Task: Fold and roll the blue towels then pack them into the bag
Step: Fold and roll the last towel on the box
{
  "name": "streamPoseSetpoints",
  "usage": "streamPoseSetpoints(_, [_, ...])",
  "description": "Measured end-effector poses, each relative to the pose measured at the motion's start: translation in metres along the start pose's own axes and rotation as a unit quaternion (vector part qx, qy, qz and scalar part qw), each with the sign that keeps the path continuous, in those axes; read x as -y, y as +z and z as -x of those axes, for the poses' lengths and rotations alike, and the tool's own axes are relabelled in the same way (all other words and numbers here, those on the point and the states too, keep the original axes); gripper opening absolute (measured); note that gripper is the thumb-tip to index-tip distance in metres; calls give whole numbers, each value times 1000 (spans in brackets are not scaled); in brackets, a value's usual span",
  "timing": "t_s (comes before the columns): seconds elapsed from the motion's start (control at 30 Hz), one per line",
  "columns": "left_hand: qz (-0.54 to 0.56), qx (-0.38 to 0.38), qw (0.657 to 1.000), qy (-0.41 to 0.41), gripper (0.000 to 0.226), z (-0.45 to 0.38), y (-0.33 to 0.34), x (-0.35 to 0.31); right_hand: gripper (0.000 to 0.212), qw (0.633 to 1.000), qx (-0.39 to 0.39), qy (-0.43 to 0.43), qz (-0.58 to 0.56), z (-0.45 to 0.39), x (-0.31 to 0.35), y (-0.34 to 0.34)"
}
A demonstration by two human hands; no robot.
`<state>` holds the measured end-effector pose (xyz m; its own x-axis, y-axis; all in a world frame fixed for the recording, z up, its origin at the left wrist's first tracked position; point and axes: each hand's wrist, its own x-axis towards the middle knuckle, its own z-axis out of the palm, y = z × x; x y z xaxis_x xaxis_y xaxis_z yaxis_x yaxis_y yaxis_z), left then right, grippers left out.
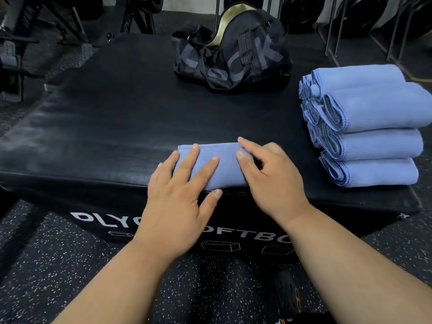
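Blue microfibre cloth, thin and limp, is what is being handled: a towel [215,167] lies at the near edge of the black padded tabletop [112,118], already folded and worked into a short thick roll. It is pressed from above by the left hand [177,206], whose fingers [203,169] are laid flat and spread apart across the near left part of the roll, the thumb resting at the near edge. The right hand [268,183] is set against the roll's right end, with its forefinger stretched over the top and the other fingers loosely curled against the cloth; whether anything is pinched there cannot be told

Such a towel is judged to be light, soft and not fragile, with little slip against the padded cover, yet springy enough to loosen if released. It is best taken around the middle of the roll, with the loose outer edge trapped under the palm or the fingers, so that the shape is kept while it is lifted

Four finished rolls [369,127] are stacked at the right of the tabletop, their stitched ends turned to the left. The black bag [233,57] stands at the far middle, well apart from the hands, and its mouth appears to be open at the top. Nothing blue is seen inside it, so packing is judged not yet begun
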<state>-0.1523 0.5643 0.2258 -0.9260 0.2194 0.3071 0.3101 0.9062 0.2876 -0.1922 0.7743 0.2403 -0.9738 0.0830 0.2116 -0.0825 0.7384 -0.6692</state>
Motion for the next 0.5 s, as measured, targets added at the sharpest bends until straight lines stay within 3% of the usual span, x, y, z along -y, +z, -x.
streamPoseSetpoints(0.07, [4,-2,1000,-15,60,0,3,5,42,997,-9,-62,-37,5,-2,1])
streamPoseSetpoints(0.13, [13,-2,999,-32,60,-1,4,5,51,992,44,-113,-16,8,-4,2])
streamPoseSetpoints(0.27, [54,1,996,-73,59,-2,6,-2,69,979,152,-118,67,5,-1,1])
streamPoseSetpoints(0.5, [156,-2,982,-107,58,-3,-6,-1,61,974,167,-140,59,7,-3,-3])
